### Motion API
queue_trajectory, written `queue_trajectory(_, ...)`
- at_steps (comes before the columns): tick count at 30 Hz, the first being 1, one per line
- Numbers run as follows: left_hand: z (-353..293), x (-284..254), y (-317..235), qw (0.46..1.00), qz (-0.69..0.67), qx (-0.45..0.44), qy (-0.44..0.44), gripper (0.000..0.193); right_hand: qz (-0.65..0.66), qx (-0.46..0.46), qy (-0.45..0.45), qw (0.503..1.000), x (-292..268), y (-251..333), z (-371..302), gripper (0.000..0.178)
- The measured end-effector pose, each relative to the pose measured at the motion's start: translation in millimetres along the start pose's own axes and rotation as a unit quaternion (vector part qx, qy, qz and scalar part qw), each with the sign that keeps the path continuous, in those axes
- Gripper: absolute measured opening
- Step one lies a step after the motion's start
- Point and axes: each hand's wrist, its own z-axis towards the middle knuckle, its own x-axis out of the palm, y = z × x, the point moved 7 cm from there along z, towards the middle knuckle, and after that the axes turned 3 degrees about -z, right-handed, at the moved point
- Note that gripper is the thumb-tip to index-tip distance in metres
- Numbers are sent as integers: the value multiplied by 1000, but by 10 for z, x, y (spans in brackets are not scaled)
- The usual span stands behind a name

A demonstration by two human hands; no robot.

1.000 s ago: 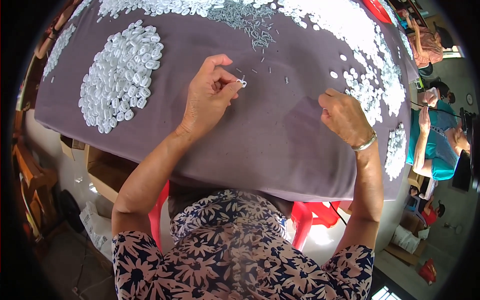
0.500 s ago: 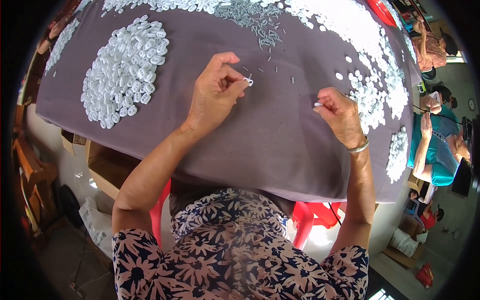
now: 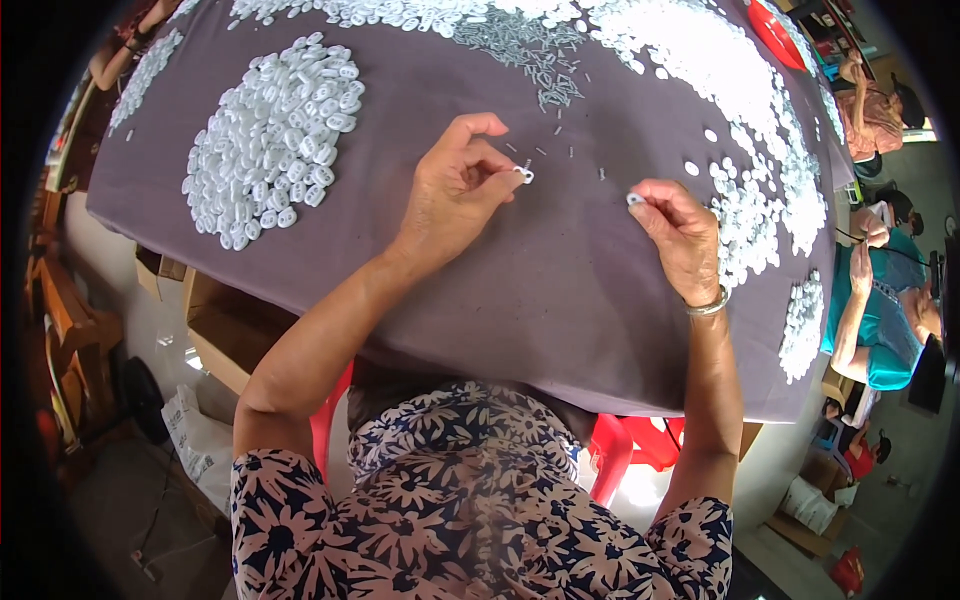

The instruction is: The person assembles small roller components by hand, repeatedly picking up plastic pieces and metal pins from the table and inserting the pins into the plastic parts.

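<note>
My left hand (image 3: 450,195) is closed in a pinch over the middle of the table. Between its thumb and forefinger sits a small white plastic piece with a hole (image 3: 527,176), and a thin grey pin (image 3: 528,163) stands up at it. To the right, my right hand (image 3: 682,240) pinches a small white oval piece (image 3: 634,199) by its edge. The two hands are apart, with a loose grey pin (image 3: 602,174) lying between them. Several more grey pins lie just beyond my left fingertips.
A heap of white oval pieces with holes (image 3: 275,140) lies on the left of the brown tablecloth (image 3: 480,290). Grey pins (image 3: 520,50) are piled at the far side. Loose white pieces (image 3: 745,225) spread along the right, beyond them a red tray (image 3: 776,35). Other people sit around.
My right hand has come a little toward the left one and turned its white piece from edge-on to face-up. The left hand keeps its pinch. The whole view has shifted slightly.
</note>
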Motion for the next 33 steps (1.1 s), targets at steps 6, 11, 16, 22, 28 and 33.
queue_trajectory(6, 26, -38, -8, 1000, -16, -1, -1, 38, 118, 43, 51, 991, 700, 357, 392, 8)
queue_trajectory(11, 33, -19, -30, 999, -2, -36, 11, 37, 147, 49, 47, 987, 890, 321, 536, 11)
queue_trajectory(16, 22, -32, -43, 999, 5, -34, 13, 36, 145, 64, 41, 987, 910, 254, 508, 12)
queue_trajectory(22, 38, -15, -33, 999, 7, -29, 17, 36, 139, 54, 39, 988, 895, 251, 501, 11)
queue_trajectory(28, 27, -29, -24, 1000, 16, -16, 14, 37, 113, 37, 42, 992, 930, 274, 495, 10)
queue_trajectory(33, 27, -35, -4, 1000, 12, -16, 3, 36, 100, 19, 41, 994, 941, 276, 482, 10)
